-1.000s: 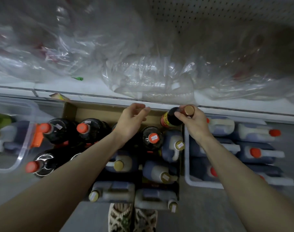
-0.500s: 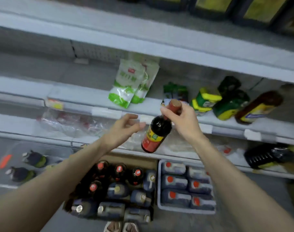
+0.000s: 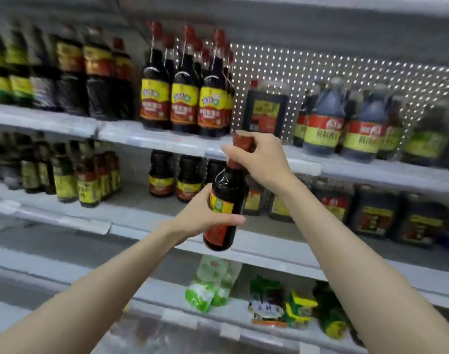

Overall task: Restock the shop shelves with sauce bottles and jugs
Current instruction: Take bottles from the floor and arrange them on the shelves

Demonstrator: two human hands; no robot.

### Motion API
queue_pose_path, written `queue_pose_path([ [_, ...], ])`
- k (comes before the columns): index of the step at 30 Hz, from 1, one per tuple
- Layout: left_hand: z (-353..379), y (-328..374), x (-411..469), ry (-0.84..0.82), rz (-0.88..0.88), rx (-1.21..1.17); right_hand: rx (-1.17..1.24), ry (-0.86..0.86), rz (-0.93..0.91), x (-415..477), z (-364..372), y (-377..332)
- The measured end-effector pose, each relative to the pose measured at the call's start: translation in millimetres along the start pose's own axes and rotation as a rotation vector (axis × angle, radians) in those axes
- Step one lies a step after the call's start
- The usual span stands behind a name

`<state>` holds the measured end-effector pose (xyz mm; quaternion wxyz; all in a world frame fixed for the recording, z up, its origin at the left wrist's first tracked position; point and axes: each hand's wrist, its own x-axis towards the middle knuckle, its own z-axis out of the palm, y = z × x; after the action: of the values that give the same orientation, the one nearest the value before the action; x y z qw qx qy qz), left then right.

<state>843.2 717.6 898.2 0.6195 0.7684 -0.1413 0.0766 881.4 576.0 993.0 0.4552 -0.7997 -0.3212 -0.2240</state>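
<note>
Glossy dark sauce bottle [image 3: 226, 200] with paper label, perforated metal back panel [image 3: 307, 72], smooth white shelves [image 3: 269, 254]

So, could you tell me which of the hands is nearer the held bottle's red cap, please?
Right. The right hand grips the neck at the red cap; the left hand holds the bottle lower down, around its labelled body.

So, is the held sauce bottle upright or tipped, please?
Nearly upright, slightly tilted: the sauce bottle has its red cap, gripped by the right hand, right of its base; the left hand holds the label.
</note>
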Motion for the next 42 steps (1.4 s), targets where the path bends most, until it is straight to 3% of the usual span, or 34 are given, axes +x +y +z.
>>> queue_pose_path([
  [4,-31,43,5,0.062,0.113,0.050,0.014,0.035,-0.116,33,-6,-52],
  [9,-73,69,12,0.099,0.212,0.134,0.059,-0.039,-0.175,65,4,-89],
  [17,-170,68,37,0.150,0.281,0.119,0.159,-0.238,-0.123,106,77,-95],
  [33,-364,47,118,-0.064,0.339,0.150,0.066,0.026,-0.121,228,224,-126],
  [42,-416,18,148,0.101,0.328,0.083,0.009,0.106,-0.130,288,263,-119],
])
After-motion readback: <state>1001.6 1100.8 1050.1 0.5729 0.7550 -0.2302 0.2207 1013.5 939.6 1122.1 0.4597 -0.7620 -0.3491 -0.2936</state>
